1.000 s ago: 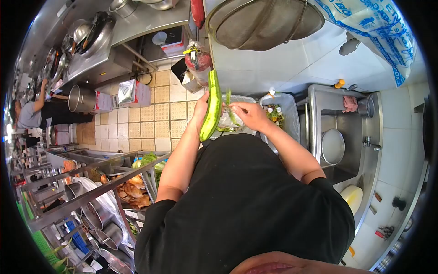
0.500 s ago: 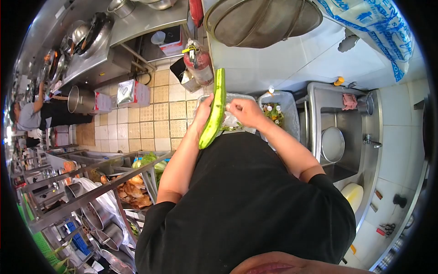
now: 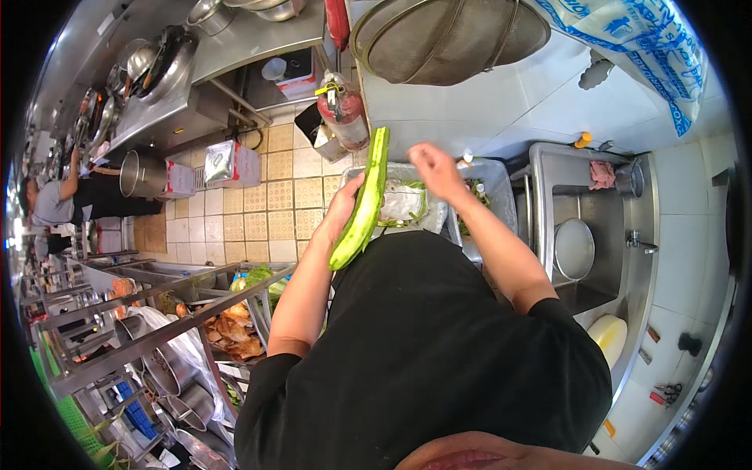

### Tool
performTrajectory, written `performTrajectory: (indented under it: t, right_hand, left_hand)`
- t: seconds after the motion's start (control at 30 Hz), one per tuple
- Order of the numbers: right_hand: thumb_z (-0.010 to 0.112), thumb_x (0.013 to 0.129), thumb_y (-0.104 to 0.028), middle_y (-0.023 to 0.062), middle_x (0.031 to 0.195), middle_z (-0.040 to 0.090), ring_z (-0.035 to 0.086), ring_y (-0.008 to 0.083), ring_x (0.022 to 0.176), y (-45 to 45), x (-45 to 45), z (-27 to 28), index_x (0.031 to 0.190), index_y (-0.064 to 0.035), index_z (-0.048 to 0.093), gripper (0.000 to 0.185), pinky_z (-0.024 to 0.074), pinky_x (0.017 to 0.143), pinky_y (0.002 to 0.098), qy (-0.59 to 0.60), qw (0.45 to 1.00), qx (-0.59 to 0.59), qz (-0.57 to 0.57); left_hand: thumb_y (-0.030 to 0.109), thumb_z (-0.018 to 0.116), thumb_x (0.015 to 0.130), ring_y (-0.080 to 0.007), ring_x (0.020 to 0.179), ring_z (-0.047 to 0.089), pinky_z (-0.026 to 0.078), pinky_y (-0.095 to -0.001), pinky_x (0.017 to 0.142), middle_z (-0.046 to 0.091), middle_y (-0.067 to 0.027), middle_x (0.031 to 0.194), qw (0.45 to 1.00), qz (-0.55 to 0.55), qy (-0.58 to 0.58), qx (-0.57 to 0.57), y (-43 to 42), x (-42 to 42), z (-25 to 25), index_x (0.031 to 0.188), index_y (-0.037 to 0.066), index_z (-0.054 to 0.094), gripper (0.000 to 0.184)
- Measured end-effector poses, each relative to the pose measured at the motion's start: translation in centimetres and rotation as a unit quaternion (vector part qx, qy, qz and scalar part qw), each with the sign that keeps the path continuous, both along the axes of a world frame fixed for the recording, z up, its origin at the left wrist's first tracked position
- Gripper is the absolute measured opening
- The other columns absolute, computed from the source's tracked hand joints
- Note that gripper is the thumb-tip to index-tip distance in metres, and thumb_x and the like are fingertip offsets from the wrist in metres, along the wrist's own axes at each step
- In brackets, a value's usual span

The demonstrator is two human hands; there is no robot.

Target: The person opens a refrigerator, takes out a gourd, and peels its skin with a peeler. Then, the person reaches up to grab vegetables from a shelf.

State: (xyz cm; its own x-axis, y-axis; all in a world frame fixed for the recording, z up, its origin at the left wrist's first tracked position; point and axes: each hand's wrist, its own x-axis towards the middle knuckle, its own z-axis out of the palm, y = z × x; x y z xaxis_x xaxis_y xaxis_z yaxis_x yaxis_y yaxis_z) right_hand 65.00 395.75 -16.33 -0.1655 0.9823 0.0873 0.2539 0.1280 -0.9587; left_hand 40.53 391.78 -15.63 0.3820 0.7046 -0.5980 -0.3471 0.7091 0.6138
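A long green gourd (image 3: 366,202), with pale strips where the skin is off, slants in front of my body. My left hand (image 3: 342,205) is wrapped around it from the left side, near its middle. My right hand (image 3: 437,170) is closed and held to the right, apart from the gourd. Whatever its fingers may hold is blurred and hidden. Below the hands stands a lined bin (image 3: 435,205) with a white plastic bag and green peel strips in it. Beside that is a second lined bin (image 3: 501,188), partly hidden by my right forearm.
To the right is a steel sink (image 3: 603,266) with a round strainer in it. A fire extinguisher (image 3: 343,117) stands ahead on the tiled floor. On the left, a metal rack (image 3: 157,333) holds food and pans. A person (image 3: 59,196) stands at the far left by a stove.
My right hand has moved away from the gourd, up and to the right. The gourd has shifted slightly down, still in my left hand, and more pale flesh shows on it.
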Motion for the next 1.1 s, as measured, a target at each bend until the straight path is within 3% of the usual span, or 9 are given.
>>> performTrajectory:
  t: [0.1,0.23,0.37,0.47,0.6,0.73,0.97,1.03,1.1]
  right_hand:
    - [0.06,0.104,-0.027,0.0084,0.096,0.076,0.066,0.014,0.081,-4.5,-2.4,2.2,0.133,-0.0104,0.067,0.035,0.0522,0.076,0.03,0.013,0.975,0.069,0.209]
    - [0.061,0.104,-0.029,0.0132,0.107,0.077,0.071,0.0162,0.092,-4.9,-1.2,1.6,0.135,-0.0107,0.066,0.037,0.0539,0.083,0.0312,-0.034,0.973,-0.019,0.228]
    - [0.061,0.103,-0.029,0.0083,0.082,0.073,0.064,0.0132,0.072,-4.2,0.1,-0.4,0.123,-0.0072,0.071,0.031,0.05,0.066,0.0329,-0.062,0.993,0.009,0.103]
    - [0.063,0.101,-0.032,0.0072,0.076,0.07,0.065,0.0179,0.067,-4.4,-1.7,3.8,0.094,-0.0032,0.066,0.03,0.047,0.061,0.0376,-0.075,0.991,-0.064,0.089]
    - [0.067,0.097,-0.032,0.0086,0.064,0.057,0.047,0.0201,0.053,-4.0,-3.4,4.9,0.089,-0.0051,0.064,0.028,0.041,0.054,0.0358,-0.069,0.992,0.002,0.104]
    - [0.066,0.097,-0.034,0.0092,0.058,0.053,0.048,0.0226,0.051,-2.5,-2.1,3.7,0.086,-0.0048,0.065,0.031,0.0392,0.053,0.0404,-0.117,0.991,-0.012,0.06]
    - [0.065,0.097,-0.036,0.0097,0.061,0.057,0.05,0.0226,0.054,2.0,0.0,0.7,0.086,-0.0047,0.065,0.034,0.0417,0.055,0.0395,-0.161,0.987,-0.012,-0.026]
    - [0.066,0.097,-0.036,0.0094,0.063,0.057,0.051,0.0214,0.055,2.8,0.5,-0.2,0.085,-0.0041,0.065,0.035,0.0424,0.056,0.0381,-0.165,0.985,-0.019,-0.045]
    - [0.065,0.098,-0.035,0.0086,0.063,0.057,0.049,0.0192,0.055,4.1,1.4,-1.2,0.089,-0.0044,0.066,0.032,0.0419,0.056,0.0359,-0.184,0.977,-0.003,-0.111]
  left_hand:
    - [0.046,0.04,0.108,-0.0176,0.066,0.064,0.053,-0.0328,0.059,0.068,-0.0069,0.081,1.0,0.03,0.0,0.008,1.0,0.3,-0.7,0.11,0.008,0.065,0.045]
    - [0.046,0.039,0.107,-0.0206,0.063,0.064,0.055,-0.0366,0.057,0.067,-0.0081,0.081,0.999,0.051,0.008,0.0,1.6,0.0,-0.3,0.11,0.008,0.064,0.046]
    - [0.045,0.041,0.106,-0.0227,0.06,0.066,0.055,-0.035,0.051,0.069,-0.01,0.083,0.999,0.019,-0.047,0.01,1.4,-0.6,0.7,0.111,0.009,0.064,0.043]
    - [0.045,0.041,0.106,-0.0229,0.059,0.066,0.054,-0.0351,0.049,0.069,-0.0098,0.082,0.998,0.009,-0.06,0.017,1.1,0.0,0.3,0.112,0.009,0.064,0.043]
    - [0.048,0.042,0.107,-0.0213,0.06,0.064,0.054,-0.035,0.052,0.066,-0.0068,0.084,0.998,0.007,-0.047,0.036,0.3,1.1,2.0,0.115,0.011,0.061,0.043]
    - [0.05,0.042,0.107,-0.0186,0.062,0.062,0.053,-0.0333,0.055,0.066,-0.0053,0.085,0.998,0.008,-0.058,0.031,-0.8,0.9,3.7,0.115,0.012,0.06,0.042]
    - [0.049,0.043,0.107,-0.0204,0.065,0.06,0.051,-0.0353,0.055,0.063,-0.0077,0.087,0.998,-0.035,-0.044,0.028,-2.9,-0.4,3.0,0.135,0.017,0.054,0.044]
    - [0.042,0.038,0.11,-0.0158,0.064,0.058,0.053,-0.0319,0.059,0.063,-0.0036,0.094,0.997,-0.069,-0.03,0.032,-3.5,-1.0,3.4,0.162,0.028,0.03,0.055]
    - [0.041,0.038,0.11,-0.0163,0.064,0.059,0.053,-0.0323,0.059,0.064,-0.0041,0.095,0.997,-0.067,-0.026,0.037,-4.6,-1.7,4.6,0.162,0.028,0.03,0.054]
